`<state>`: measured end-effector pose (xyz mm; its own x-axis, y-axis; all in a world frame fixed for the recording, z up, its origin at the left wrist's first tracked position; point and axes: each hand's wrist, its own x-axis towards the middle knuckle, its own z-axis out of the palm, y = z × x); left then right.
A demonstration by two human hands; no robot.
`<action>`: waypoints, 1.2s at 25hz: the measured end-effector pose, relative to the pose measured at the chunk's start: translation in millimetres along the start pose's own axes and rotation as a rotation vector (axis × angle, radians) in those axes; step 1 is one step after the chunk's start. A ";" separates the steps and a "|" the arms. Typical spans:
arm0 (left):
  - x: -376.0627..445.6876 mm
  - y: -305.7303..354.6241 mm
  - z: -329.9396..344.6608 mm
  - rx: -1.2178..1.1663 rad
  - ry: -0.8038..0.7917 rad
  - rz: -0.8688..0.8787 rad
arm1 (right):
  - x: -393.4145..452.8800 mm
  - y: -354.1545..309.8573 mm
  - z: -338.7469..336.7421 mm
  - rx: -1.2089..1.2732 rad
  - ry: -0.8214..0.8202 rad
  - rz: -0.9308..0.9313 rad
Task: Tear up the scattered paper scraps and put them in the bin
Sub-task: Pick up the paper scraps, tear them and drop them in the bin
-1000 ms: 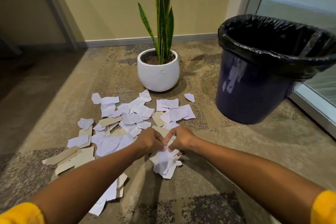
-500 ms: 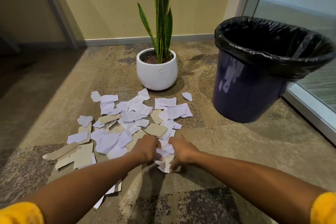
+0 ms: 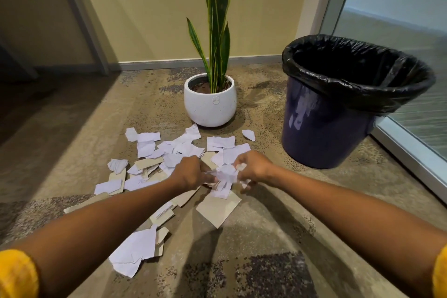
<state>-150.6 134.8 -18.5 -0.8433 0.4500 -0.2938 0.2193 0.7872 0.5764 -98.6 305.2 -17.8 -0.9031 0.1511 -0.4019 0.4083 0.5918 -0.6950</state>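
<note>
2 hands have lifted off the floor since 0.5 s ago: left hand [image 3: 191, 173] and right hand [image 3: 254, 168] both grip a white wad [image 3: 225, 176], pulling apart. Tearing underway; scraps [image 3: 169, 150] still on floor, bin [image 3: 321, 133] right, nothing binned yet.

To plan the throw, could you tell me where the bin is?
The bin stands on the floor at right, beside the plant pot, beyond the right hand.

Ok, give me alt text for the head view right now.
Both hands, left hand and right hand, grip a bunch of white paper scraps above a scattered pile of paper pieces on the carpet. A black-lined blue bin stands to the right, a potted plant behind.
</note>
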 end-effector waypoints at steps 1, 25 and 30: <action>-0.8 9.2 -7.5 -0.030 0.048 0.008 | -1.0 -5.9 -13.2 0.037 0.059 -0.022; 35.7 272.8 -25.0 -0.171 0.417 0.389 | -49.3 -8.7 -247.4 0.412 0.836 -0.056; 33.9 264.9 -27.0 -0.437 0.359 0.407 | -45.3 -6.8 -244.9 0.434 0.881 -0.050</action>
<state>-134.3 347.2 144.8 -0.8625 0.4470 0.2372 0.3981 0.3101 0.8633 -93.0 488.2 151.1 -0.6245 0.7745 0.1005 0.2209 0.2986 -0.9285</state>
